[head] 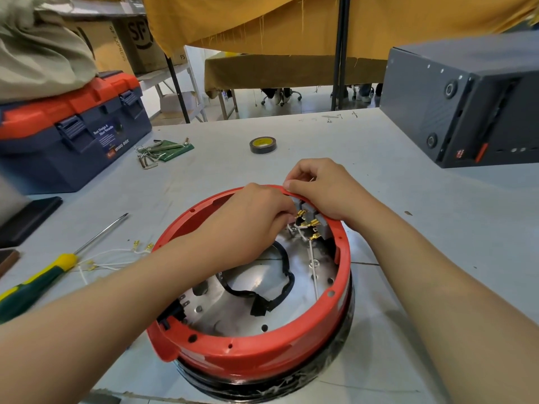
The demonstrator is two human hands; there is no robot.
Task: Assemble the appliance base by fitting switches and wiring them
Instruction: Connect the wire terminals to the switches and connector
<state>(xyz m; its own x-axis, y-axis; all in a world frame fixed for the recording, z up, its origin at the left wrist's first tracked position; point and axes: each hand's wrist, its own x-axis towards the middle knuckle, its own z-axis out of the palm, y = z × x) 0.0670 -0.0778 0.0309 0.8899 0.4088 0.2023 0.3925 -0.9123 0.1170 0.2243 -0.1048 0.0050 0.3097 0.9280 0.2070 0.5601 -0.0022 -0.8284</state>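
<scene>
The red appliance base (250,354) sits on the grey table (408,228) at the centre, open side up; inside lie a metal plate (262,287), a black taped cable loop (280,290) and a white wire (313,266) running toward 12 o'clock. At its 1 o'clock rim sit grey switches (319,223) with brass terminals (313,228). The left hand (250,220) reaches in, fingers curled together and pinching at a terminal; what exactly it pinches cannot be told. The right hand (323,188) curls over the rim, fingers clamped around the switches. At 10 o'clock stands a closed blue toolbox (73,141); at 9 o'clock lie a screwdriver (49,272) and loose wires (116,258).
</scene>
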